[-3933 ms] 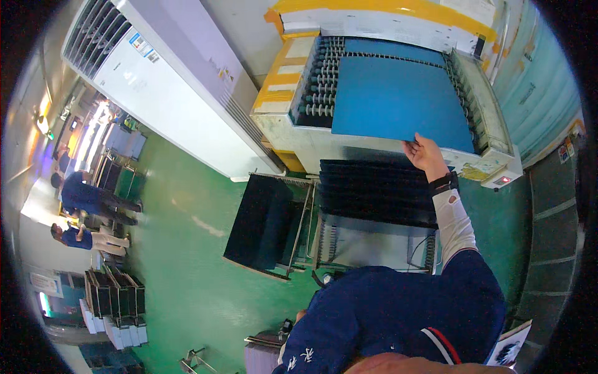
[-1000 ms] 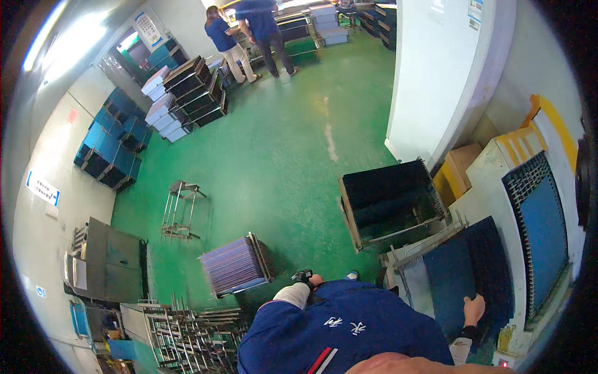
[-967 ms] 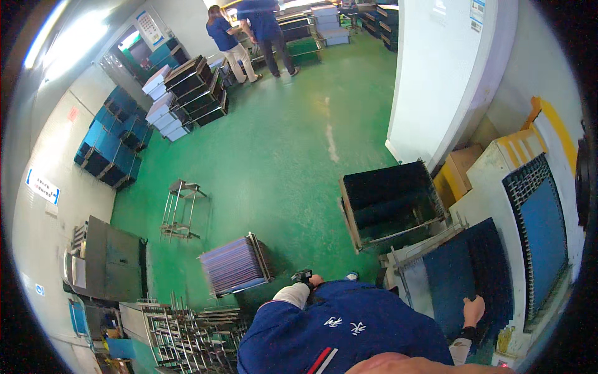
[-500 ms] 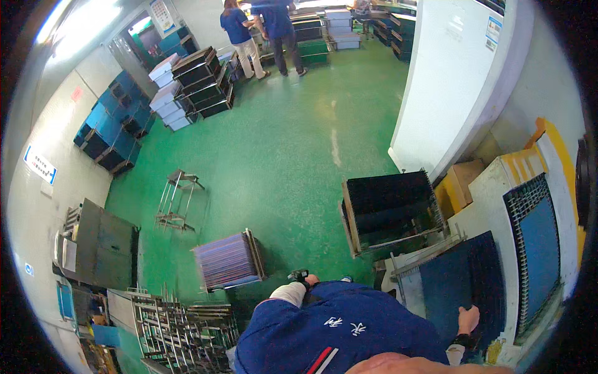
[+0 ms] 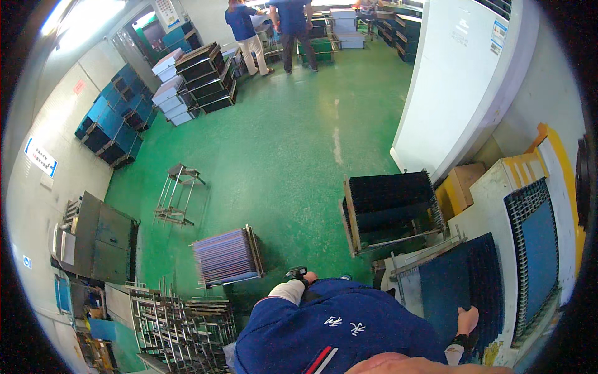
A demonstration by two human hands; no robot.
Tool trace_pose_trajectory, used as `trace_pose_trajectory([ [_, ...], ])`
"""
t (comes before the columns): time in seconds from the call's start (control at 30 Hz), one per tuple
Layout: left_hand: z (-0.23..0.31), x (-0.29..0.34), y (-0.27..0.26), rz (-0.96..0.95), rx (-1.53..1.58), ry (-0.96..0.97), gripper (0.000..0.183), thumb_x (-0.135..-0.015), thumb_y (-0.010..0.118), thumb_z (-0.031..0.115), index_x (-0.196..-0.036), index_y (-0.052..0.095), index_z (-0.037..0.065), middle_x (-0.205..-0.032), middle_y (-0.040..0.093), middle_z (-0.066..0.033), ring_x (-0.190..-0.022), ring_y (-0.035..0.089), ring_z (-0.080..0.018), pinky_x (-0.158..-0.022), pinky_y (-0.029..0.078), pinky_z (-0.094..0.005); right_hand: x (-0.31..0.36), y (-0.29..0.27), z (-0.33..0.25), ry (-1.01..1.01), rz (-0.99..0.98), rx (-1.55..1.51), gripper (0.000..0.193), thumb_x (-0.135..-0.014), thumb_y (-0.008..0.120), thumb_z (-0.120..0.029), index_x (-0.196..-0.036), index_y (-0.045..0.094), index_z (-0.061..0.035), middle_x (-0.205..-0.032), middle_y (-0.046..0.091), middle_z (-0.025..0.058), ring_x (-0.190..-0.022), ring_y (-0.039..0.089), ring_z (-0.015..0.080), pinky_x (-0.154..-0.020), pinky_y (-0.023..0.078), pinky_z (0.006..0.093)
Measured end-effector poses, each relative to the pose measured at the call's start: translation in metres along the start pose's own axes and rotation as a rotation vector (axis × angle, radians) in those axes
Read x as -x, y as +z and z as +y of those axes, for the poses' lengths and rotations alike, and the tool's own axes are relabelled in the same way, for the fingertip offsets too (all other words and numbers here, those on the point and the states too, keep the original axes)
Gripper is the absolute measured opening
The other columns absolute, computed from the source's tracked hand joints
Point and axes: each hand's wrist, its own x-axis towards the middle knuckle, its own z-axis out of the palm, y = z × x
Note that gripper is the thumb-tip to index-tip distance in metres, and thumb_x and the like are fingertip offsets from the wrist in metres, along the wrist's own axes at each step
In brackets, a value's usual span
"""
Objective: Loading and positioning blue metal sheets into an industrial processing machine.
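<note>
My right hand point(image 5: 468, 320) is closed at the edge of a dark blue panel point(image 5: 440, 293), one of several thin panels standing close together in a rack at the lower right. A dark band circles that wrist. Near the front of my body is my left hand point(image 5: 311, 277), with a black device point(image 5: 298, 273) strapped at its wrist; its fingers are mostly hidden. On the floor ahead of that hand stands a rack of purplish panels point(image 5: 227, 255). Ahead of the right arm sits another rack filled with dark panels point(image 5: 392, 199).
Metal rack frames point(image 5: 180, 324) crowd the lower left. A metal stool point(image 5: 179, 193) stands on the green floor point(image 5: 280, 143). A white partition point(image 5: 458, 81) and a cardboard box point(image 5: 464, 184) are at right. Stacked crates point(image 5: 202, 75) and two people point(image 5: 289, 31) are at the back.
The view has shifted slightly. Both people at the back have moved a little, and one has changed arm position. My right hand stays at the panel.
</note>
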Motion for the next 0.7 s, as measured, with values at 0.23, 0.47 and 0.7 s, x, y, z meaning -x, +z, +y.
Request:
trace_pose_trajectory([
  [0.23,-0.018,-0.015,0.002,-0.096,-0.043,0.393,0.027,-0.075,0.061,0.033,-0.089,0.072,0.012,-0.090,0.069,-0.0127,-0.077,0.065,-0.0335,-0.068,0.051,-0.0426,0.013,-0.027,-0.022,0.041,-0.031,-0.030,0.050,-0.069,0.079,-0.020,-0.108,0.062,0.0061,-0.107,0.064,0.0241,-0.103,0.060,0.0388,-0.087,0.048,0.0417],
  [0.47,-0.041,-0.039,0.017,-0.100,-0.110,0.486,0.028,-0.076,0.060,0.034,-0.088,0.072,0.011,-0.091,0.069,-0.0136,-0.078,0.064,-0.0349,-0.069,0.051,-0.0424,0.015,-0.032,-0.028,0.050,-0.062,-0.066,0.052,-0.069,0.080,-0.020,-0.109,0.061,0.0069,-0.108,0.063,0.0245,-0.104,0.060,0.0390,-0.087,0.048,0.0425],
  [0.7,-0.049,-0.048,0.020,-0.080,-0.319,0.587,0.029,-0.078,0.059,0.035,-0.087,0.071,0.010,-0.092,0.068,-0.0144,-0.079,0.064,-0.0362,-0.071,0.051,-0.0423,0.015,-0.031,-0.024,0.053,-0.029,-0.025,0.054,-0.069,0.079,-0.021,-0.112,0.060,0.0070,-0.110,0.062,0.0254,-0.104,0.060,0.0387,-0.087,0.048,0.0429],
])
